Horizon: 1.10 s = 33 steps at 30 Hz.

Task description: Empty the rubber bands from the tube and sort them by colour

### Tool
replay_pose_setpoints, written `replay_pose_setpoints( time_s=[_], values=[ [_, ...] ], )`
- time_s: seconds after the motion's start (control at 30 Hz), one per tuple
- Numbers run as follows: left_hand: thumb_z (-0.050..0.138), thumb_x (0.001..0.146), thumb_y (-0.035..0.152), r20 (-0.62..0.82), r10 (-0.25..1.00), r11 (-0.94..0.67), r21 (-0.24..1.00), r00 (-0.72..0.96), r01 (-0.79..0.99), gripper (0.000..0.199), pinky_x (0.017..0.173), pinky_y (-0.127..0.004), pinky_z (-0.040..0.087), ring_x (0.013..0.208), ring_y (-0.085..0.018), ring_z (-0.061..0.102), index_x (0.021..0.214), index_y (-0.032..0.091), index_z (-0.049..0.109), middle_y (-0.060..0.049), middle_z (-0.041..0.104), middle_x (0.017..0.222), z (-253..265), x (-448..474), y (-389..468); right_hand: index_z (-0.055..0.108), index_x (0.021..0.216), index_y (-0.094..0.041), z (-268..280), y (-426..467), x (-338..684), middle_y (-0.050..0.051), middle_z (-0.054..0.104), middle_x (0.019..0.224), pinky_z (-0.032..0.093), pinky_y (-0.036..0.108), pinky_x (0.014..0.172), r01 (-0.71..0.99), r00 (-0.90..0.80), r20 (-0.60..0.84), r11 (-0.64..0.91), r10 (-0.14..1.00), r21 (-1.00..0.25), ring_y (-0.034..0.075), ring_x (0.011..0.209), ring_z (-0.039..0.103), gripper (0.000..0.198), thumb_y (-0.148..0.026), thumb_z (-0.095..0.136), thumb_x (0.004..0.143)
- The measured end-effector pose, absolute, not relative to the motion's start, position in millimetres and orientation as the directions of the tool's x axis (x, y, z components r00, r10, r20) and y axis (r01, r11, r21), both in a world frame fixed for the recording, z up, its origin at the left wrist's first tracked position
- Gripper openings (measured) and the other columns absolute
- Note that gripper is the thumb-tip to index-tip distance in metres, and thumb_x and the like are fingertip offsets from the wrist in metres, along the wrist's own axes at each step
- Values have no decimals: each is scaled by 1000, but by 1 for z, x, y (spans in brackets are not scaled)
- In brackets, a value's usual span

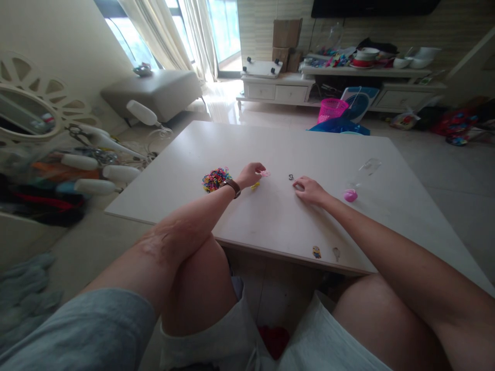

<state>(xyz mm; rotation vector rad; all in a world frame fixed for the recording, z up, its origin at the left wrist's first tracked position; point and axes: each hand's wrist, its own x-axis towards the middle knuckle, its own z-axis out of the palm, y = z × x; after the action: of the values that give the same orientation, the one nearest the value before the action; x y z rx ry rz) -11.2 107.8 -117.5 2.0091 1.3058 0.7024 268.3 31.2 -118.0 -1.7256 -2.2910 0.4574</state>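
My left hand (250, 175), with a brown watch on the wrist, is at the middle of the white table (278, 216). Its fingertips close on small pink rubber bands (265, 174). A few yellow rubber bands (255, 185) lie just below that hand, and a heap of multicoloured rubber bands (215, 180) sits to its left. My right hand (307, 190) rests on the tabletop with its fingers loosely bent and apart; nothing shows in them. Small black pieces (291, 177) lie just beyond its fingertips.
Right of my hands are a pink round piece (350, 195) and a clear plastic container (370, 165). A yellow cartoon charm (316, 252) and a small pale clasp-like piece (336, 253) lie near the front edge. A pink basket (332, 110) stands past the table.
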Motion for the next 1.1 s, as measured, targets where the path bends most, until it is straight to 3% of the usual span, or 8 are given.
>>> replay_pose_setpoints(
  time_s=[0.1, 0.2, 0.27, 0.37, 0.53, 0.77, 0.97, 1.1],
  values=[
    [60, 84, 13, 157, 855, -479, 601, 494, 639, 37, 111, -42, 45, 129, -26, 59, 119, 16, 72, -14, 66, 134, -118, -8, 106, 73, 110, -17, -118, 31, 268, 10, 68, 121, 48, 30, 95, 884, -277, 4, 256, 961, -391, 23, 104, 65, 30, -16, 60, 83],
    [59, 90, 26, 78, 791, -566, 472, 607, 676, 38, 124, -47, 27, 151, -29, 36, 126, 19, 70, -11, 62, 143, -119, -3, 103, 73, 111, -17, -118, 32, 268, 11, 68, 121, 48, 30, 96, 883, -274, 7, 254, 962, -395, 23, 104, 65, 30, -16, 61, 83],
    [57, 92, 30, 17, 771, -582, 426, 637, 693, 40, 126, -44, 25, 152, -28, 35, 128, 18, 69, -11, 62, 144, -120, -1, 102, 72, 111, -16, -118, 32, 268, 11, 68, 121, 48, 30, 97, 882, -273, 9, 254, 962, -396, 23, 105, 65, 30, -16, 60, 83],
    [57, 90, 27, 15, 772, -582, 420, 635, 697, 38, 121, -37, 35, 141, -26, 49, 123, 16, 72, -13, 61, 143, -120, -2, 102, 72, 111, -17, -119, 32, 268, 10, 68, 120, 48, 29, 96, 881, -275, 4, 254, 961, -400, 22, 103, 65, 31, -15, 60, 82],
    [56, 85, 21, 53, 812, -536, 466, 582, 704, 29, 108, -36, 47, 113, -24, 65, 104, 16, 77, -13, 70, 117, -113, -10, 106, 72, 110, -17, -119, 32, 269, 10, 68, 121, 48, 29, 97, 880, -276, 4, 254, 961, -401, 22, 105, 65, 31, -15, 61, 82],
    [65, 80, 22, 64, 869, -432, 580, 490, 691, 28, 96, -36, 53, 104, -23, 66, 106, 18, 74, -8, 68, 109, -99, -31, 108, 72, 112, -16, -117, 31, 268, 10, 68, 122, 48, 28, 97, 885, -279, -10, 252, 960, -391, 22, 106, 65, 31, -15, 60, 83],
    [86, 59, 32, -86, 759, -429, 680, 646, 595, 62, 89, -31, 55, 97, -20, 66, 119, 19, 73, -9, 65, 120, -104, -59, 104, 72, 110, -19, -118, 29, 270, 9, 68, 121, 49, 29, 95, 882, -275, 8, 256, 961, -395, 22, 105, 66, 31, -16, 60, 82],
    [79, 65, 20, -91, 787, -427, 633, 610, 646, 46, 81, -28, 55, 85, -17, 67, 110, 17, 76, -9, 71, 109, -108, -54, 105, 72, 110, -19, -119, 30, 270, 9, 68, 121, 49, 31, 96, 881, -272, 9, 253, 962, -399, 23, 105, 66, 32, -16, 61, 81]
  ],
)
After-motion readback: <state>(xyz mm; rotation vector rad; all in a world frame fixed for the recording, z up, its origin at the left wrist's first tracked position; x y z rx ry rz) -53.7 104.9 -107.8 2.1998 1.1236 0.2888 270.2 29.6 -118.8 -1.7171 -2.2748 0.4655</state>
